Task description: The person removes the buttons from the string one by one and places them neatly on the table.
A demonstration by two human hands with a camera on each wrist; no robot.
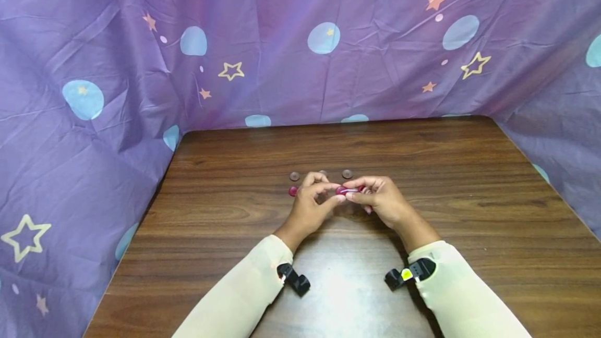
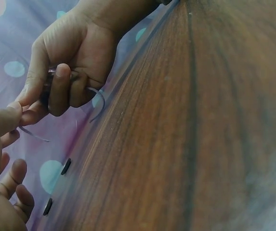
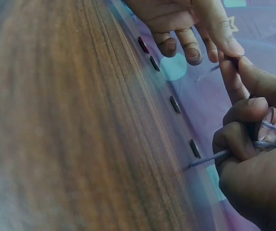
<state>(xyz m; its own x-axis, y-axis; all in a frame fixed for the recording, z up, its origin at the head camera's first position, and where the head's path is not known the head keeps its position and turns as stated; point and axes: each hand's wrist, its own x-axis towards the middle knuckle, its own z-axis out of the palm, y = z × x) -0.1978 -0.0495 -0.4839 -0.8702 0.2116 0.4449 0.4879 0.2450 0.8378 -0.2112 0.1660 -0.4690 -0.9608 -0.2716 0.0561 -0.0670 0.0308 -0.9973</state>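
Above the table, both hands meet at a magenta button (image 1: 341,190). My left hand (image 1: 311,203) pinches this button's edge between thumb and forefinger, its other fingers loosely bent. From the other side, my right hand (image 1: 386,201) brings its thumb and forefinger to the same button. A thin pale cord (image 1: 351,190) runs from the button into the right hand. Another round button (image 3: 268,122) sits in the curled fingers of the right hand, with cord passing by it. One loose end of the cord (image 2: 99,103) hangs below that hand in the left wrist view.
On the wooden table (image 1: 225,254), a magenta button (image 1: 293,191) lies left of the hands. Behind them are a brown button (image 1: 294,176), a partly hidden one (image 1: 324,172) and another brown one (image 1: 347,173). A purple patterned curtain (image 1: 281,40) surrounds the table's far sides.
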